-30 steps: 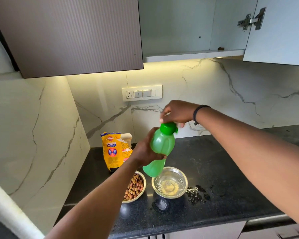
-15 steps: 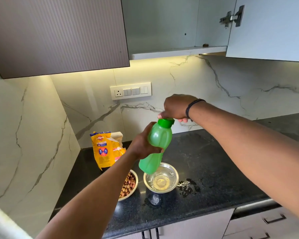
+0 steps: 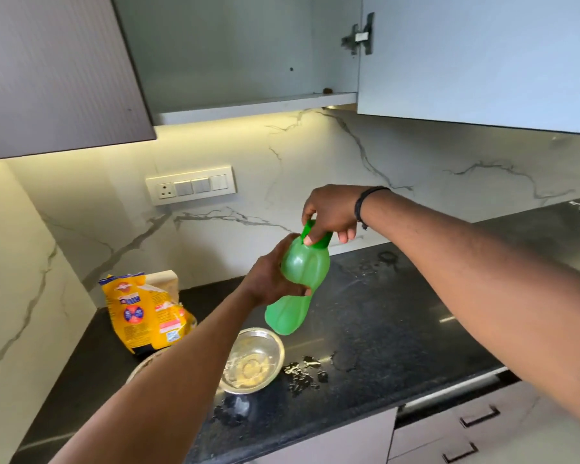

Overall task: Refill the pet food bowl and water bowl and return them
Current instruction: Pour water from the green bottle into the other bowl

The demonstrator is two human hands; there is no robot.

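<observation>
My left hand grips the middle of a green plastic bottle, held upright and a little tilted above the black counter. My right hand pinches the bottle's green cap. Below the bottle stands a steel water bowl holding some water. To its left my left forearm hides nearly all of the food bowl; only a sliver of rim shows. A yellow pet food bag leans behind the bowls.
Spilled water spots the counter right of the water bowl. An open upper cabinet with a bare shelf hangs above, its door swung to the right. A switch panel is on the marble wall. Drawers sit below the counter.
The bottle has risen slightly and shifted right of the water bowl. My right hand has closed more firmly round the cap. My left forearm now hides the food bowl.
</observation>
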